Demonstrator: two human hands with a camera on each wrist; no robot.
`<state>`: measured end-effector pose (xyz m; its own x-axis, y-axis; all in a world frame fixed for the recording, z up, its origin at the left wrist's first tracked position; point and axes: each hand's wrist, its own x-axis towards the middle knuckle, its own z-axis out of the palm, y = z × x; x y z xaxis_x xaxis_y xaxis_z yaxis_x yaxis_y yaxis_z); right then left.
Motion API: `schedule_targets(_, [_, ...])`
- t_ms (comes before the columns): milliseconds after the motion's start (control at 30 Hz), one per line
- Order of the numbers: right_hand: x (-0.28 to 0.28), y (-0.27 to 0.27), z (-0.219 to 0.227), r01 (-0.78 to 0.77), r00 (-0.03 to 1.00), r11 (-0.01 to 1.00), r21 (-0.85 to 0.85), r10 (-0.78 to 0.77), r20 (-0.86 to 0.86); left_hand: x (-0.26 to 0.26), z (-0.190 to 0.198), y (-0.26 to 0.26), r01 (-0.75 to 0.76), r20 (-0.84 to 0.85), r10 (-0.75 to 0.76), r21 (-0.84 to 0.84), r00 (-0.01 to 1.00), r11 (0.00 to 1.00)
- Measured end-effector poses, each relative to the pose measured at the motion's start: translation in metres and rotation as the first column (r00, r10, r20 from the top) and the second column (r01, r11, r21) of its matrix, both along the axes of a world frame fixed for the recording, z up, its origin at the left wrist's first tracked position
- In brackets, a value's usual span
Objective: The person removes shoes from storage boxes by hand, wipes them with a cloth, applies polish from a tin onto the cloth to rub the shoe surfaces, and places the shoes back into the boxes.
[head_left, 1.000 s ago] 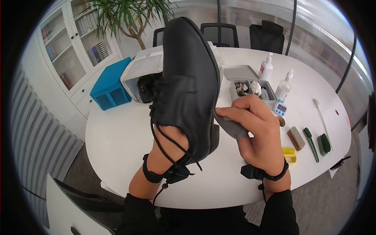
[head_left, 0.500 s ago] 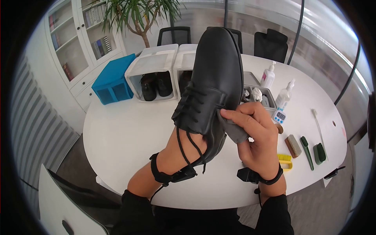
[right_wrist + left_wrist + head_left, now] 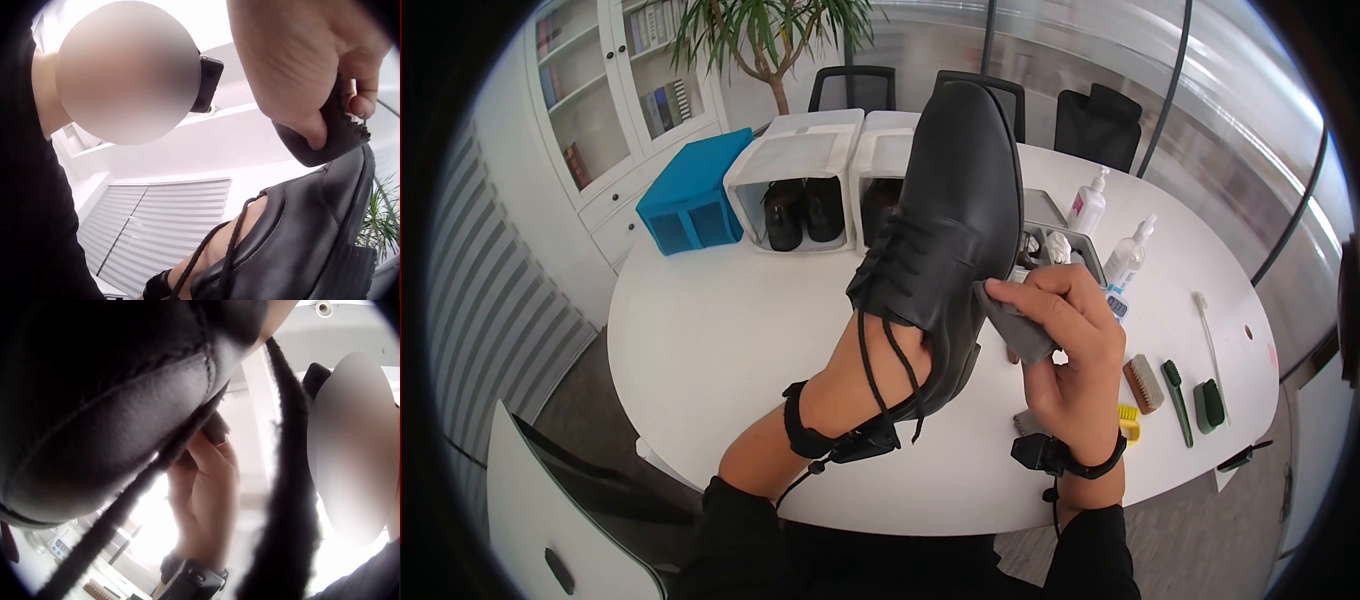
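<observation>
A black leather lace-up shoe (image 3: pixel 965 170) is held up over the table, toe pointing up and laces dangling. My left hand (image 3: pixel 890 355) is pushed into its opening, so the fingers are hidden inside. Between thumb and fingers my right hand (image 3: pixel 1080 335) pinches a small dark grey cloth (image 3: pixel 1018 330), whose zigzag-cut edge shows in the right wrist view. The cloth's tip lies right at the side of the shoe, near the sole edge. Two loose lace ends (image 3: pixel 863 370) hang across my left wrist.
White shoe boxes (image 3: pixel 800 160) holding dark shoes and a blue box (image 3: pixel 690 190) stand at the back left. Rightward are a grey tray (image 3: pixel 1090 255), a pump bottle (image 3: pixel 1087 205), a spray bottle (image 3: pixel 1127 258), a timer (image 3: pixel 1116 306) and several brushes (image 3: pixel 1143 383) on the white table (image 3: pixel 700 380).
The shoe has swung rightward and turned to show more of its laced front. The cloth went from the sole edge up onto the shoe's side near the lacing, then back toward the sole edge.
</observation>
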<state>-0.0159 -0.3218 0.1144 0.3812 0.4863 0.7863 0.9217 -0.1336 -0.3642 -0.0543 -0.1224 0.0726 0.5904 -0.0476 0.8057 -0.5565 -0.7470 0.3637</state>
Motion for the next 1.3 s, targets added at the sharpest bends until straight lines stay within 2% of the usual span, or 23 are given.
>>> schedule_targets(67, [-0.001, 0.002, -0.001, 0.006, 0.999, 0.999, 0.042, -0.004, -0.046, 0.000, -0.002, -0.001, -0.009, -0.007, 0.009, -0.001, 1.000, 1.000])
schedule_targets(167, [-0.002, 0.005, 0.000, 0.010, 1.000, 1.000, -0.002, -0.010, 0.019, 0.001, -0.004, -0.001, -0.021, -0.038, 0.020, -0.026, 0.999, 0.999])
schedule_targets(300, [-0.005, 0.000, 0.001, -0.065, 0.998, 0.994, -0.083, 0.065, -0.003, 0.002, -0.002, 0.005, -0.033, 0.028, 0.032, 0.029, 0.999, 0.999])
schedule_targets(367, [-0.005, -0.004, 0.002, -0.096, 0.995, 0.978, -0.183, 0.094, -0.020, 0.002, -0.003, 0.006, -0.041, 0.035, 0.039, 0.050, 0.999, 0.998])
schedule_targets(433, [-0.003, -0.004, 0.002, -0.085, 0.996, 0.984, -0.156, 0.083, -0.021, 0.000, 0.000, 0.005, 0.045, -0.024, -0.046, -0.046, 0.999, 0.998])
schedule_targets(500, [-0.002, -0.002, 0.002, -0.074, 0.997, 0.989, -0.128, 0.071, -0.022, -0.003, 0.004, 0.002, 0.048, -0.009, -0.049, -0.067, 0.999, 0.997])
schedule_targets(567, [-0.002, 0.000, 0.002, 0.017, 1.000, 0.999, -0.027, -0.017, 0.000, -0.003, 0.004, -0.001, 0.050, 0.006, -0.050, -0.089, 0.999, 0.995])
schedule_targets(633, [-0.003, 0.003, 0.001, 0.015, 1.000, 1.000, -0.016, -0.015, -0.002, -0.003, 0.004, -0.002, 0.015, -0.044, -0.019, -0.094, 0.999, 0.996])
schedule_targets(733, [-0.003, 0.006, 0.000, 0.007, 0.999, 1.000, -0.011, -0.007, 0.036, -0.004, 0.007, -0.004, 0.026, -0.026, -0.030, -0.109, 0.999, 0.994])
schedule_targets(867, [-0.007, 0.005, 0.000, -0.020, 1.000, 0.997, -0.077, 0.021, 0.020, 0.001, -0.003, 0.006, 0.003, -0.036, -0.005, -0.035, 0.999, 0.999])
schedule_targets(933, [-0.008, 0.005, -0.001, -0.038, 0.999, 0.994, -0.100, 0.040, 0.015, 0.001, -0.001, 0.006, -0.027, 0.039, 0.029, -0.051, 0.999, 0.998])
schedule_targets(1167, [-0.012, 0.003, 0.001, -0.063, 0.996, 0.982, -0.179, 0.072, 0.043, -0.008, 0.015, 0.007, -0.019, -0.023, 0.016, -0.141, 1.000, 0.990])
schedule_targets(1233, [-0.013, 0.002, 0.002, -0.072, 0.996, 0.977, -0.199, 0.082, 0.042, -0.007, 0.013, 0.008, -0.101, -0.035, 0.096, -0.173, 0.995, 0.980])
schedule_targets(1300, [-0.014, 0.002, 0.002, -0.079, 0.996, 0.962, -0.262, 0.090, 0.028, -0.003, 0.010, 0.010, -0.108, -0.018, 0.107, -0.204, 0.994, 0.973])
